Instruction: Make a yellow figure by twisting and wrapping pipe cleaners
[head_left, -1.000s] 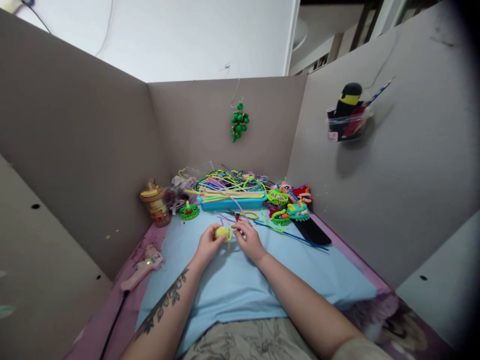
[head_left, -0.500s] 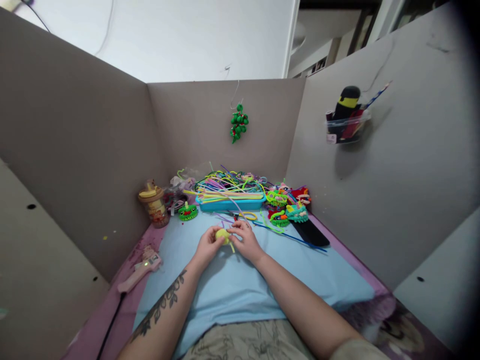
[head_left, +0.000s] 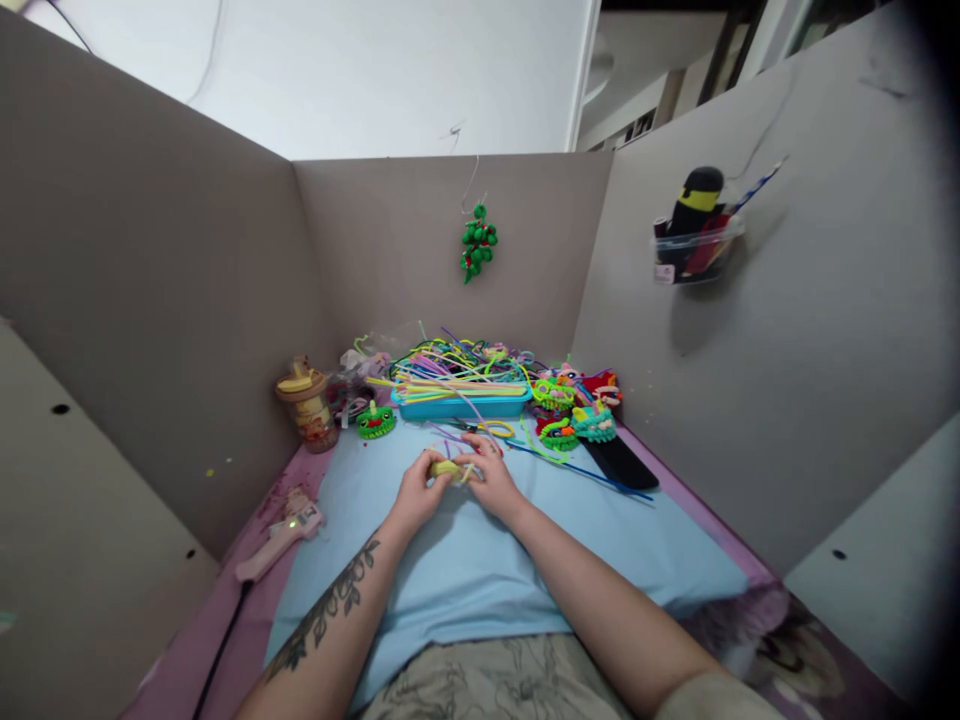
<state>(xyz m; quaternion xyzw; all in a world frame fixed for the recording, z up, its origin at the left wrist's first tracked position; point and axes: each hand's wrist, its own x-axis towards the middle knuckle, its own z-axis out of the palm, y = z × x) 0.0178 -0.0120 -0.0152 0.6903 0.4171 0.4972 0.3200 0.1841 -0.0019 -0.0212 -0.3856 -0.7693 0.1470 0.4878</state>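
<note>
A small yellow piece [head_left: 445, 469], seemingly coiled from pipe cleaner, is held over the blue cloth between my two hands. My left hand [head_left: 418, 490] pinches its left side between thumb and fingers. On the other side my right hand [head_left: 493, 484] grips it near a pale loose end [head_left: 468, 473] that sticks out; the fingers partly hide the contact. Just beyond my fingers lie short purple pipe cleaners [head_left: 448, 446] and scissors with a yellow handle [head_left: 496, 430].
A blue tray [head_left: 461, 408] heaped with colourful pipe cleaners stands at the back. Fuzzy animal-like figures [head_left: 557, 432] and a black phone-like slab [head_left: 622, 465] are at right. At left are a green figure [head_left: 376, 422], a cup [head_left: 309, 410] and a corded pink glue gun [head_left: 279, 541].
The yellow piece has turned from a round face to a narrower, edge-on look. Its loose end has swung upward toward my right fingers. Both hands stay in nearly the same place.
</note>
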